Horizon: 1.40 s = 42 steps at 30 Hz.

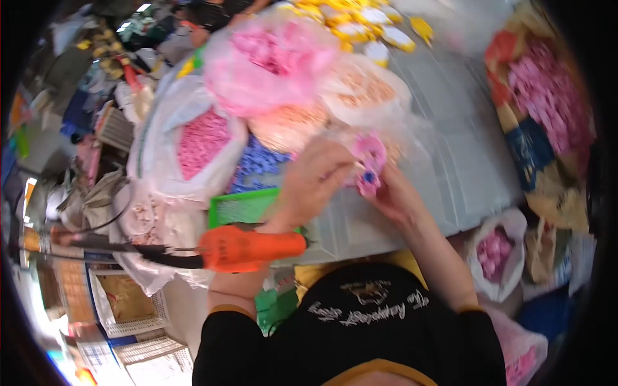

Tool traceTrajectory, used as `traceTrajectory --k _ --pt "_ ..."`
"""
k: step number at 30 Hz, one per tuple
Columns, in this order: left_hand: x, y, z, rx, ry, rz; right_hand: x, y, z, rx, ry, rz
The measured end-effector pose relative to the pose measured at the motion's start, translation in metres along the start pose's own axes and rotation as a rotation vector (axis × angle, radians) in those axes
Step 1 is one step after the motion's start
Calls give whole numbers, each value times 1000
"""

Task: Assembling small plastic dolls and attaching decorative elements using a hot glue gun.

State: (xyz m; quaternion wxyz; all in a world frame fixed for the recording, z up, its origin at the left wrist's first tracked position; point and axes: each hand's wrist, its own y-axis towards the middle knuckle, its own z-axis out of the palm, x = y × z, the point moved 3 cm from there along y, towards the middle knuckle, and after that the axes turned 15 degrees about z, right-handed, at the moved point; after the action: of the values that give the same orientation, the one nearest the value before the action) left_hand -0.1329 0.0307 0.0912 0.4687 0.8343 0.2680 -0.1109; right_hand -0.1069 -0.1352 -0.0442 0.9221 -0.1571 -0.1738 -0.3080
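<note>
Over the table, my right hand (pixel 390 192) is closed around a pink plastic part (pixel 371 152) that has a ring-like upper end and a small dark blue piece (pixel 368 176) on it. My left hand (pixel 315 180) is beside it, its fingers pinched together at the edge of the pink part. Whatever is between those fingertips is too small and blurred to name. An orange tool body (pixel 248 248) with a black cable lies across the view in front of my left forearm. Below the left wrist is a green tray (pixel 241 207).
Past my hands are a bag of pink parts (pixel 270 58), bags of peach pieces (pixel 364 90) and loose blue pieces (pixel 261 161). A sack of small pink pieces (pixel 203 141) stands left. Yellow-and-white parts (pixel 367 22) lie far back. Pink parts fill a bag (pixel 547 96) at right.
</note>
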Motion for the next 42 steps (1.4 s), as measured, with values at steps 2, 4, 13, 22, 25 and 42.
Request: traceTrajectory --k 2,4,13,22,25,42 --pt "-6 1 8 21 64 -5 0 -1 -1 38 56 -34" --pt "-7 -2 15 28 40 -18 3 -7 -2 19 90 -51" --pt "-13 -4 35 116 115 59 6 -14 0 109 130 -11" --pt "-9 -10 37 167 135 56 1 -7 -7 142 140 11" --pt "-6 -10 38 226 149 91 3 -8 -6 107 117 -4" --pt "-6 6 14 130 272 50 6 -16 4 12 51 -3"
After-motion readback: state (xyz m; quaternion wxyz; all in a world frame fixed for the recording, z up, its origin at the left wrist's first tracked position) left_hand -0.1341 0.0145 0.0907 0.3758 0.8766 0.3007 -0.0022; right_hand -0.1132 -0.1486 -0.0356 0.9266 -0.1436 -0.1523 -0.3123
